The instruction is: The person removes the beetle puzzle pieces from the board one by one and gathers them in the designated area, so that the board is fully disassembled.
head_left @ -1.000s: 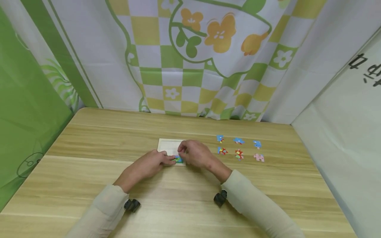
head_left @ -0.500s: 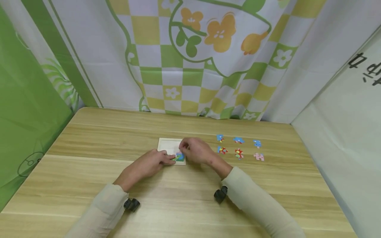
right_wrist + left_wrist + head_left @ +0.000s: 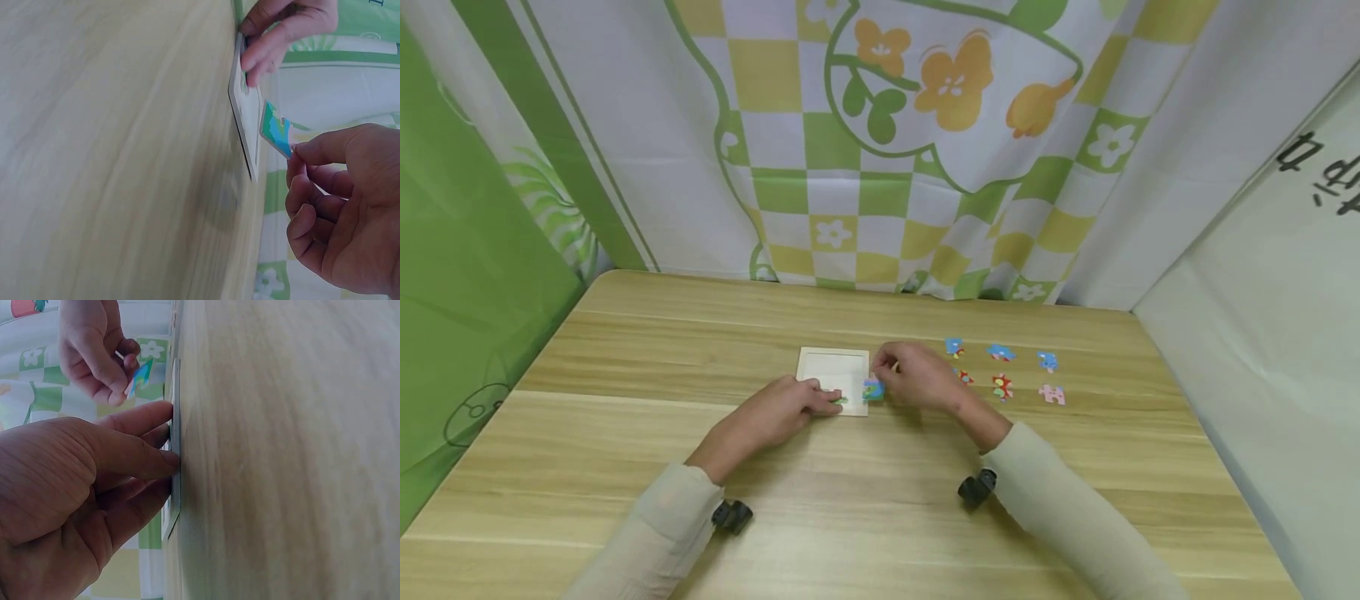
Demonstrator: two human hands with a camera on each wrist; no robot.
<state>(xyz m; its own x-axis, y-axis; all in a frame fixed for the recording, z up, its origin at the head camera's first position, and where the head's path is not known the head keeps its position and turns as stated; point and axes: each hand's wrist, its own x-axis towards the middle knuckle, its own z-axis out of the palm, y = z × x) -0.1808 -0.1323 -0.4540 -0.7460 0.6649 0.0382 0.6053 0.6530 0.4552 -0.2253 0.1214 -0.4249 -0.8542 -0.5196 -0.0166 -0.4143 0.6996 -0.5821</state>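
Observation:
A pale square puzzle tray point(image 3: 834, 363) lies on the table, mostly bare inside, with a small green puzzle piece point(image 3: 842, 401) showing by its front edge. My left hand point(image 3: 782, 410) holds the tray at that front edge, thumb at the outer side and fingers reaching over onto the piece, partly hiding it. Between thumb and fingertips my right hand point(image 3: 917, 377) pinches a blue, green and pink puzzle piece point(image 3: 276, 130). That piece is tilted and raised off the table, just beyond the tray's right side, as both wrist views show.
Several loose puzzle pieces lie in two rows to the right, among them a pink piece point(image 3: 1052, 394) and a red one point(image 3: 1002, 387). My right hand partly covers the nearest. A patterned curtain point(image 3: 880, 167) hangs behind the wooden table point(image 3: 850, 517).
My right hand has lifted the blue and green piece from the tray's front right corner and moved it right, past the tray's edge. My left hand has stayed in place.

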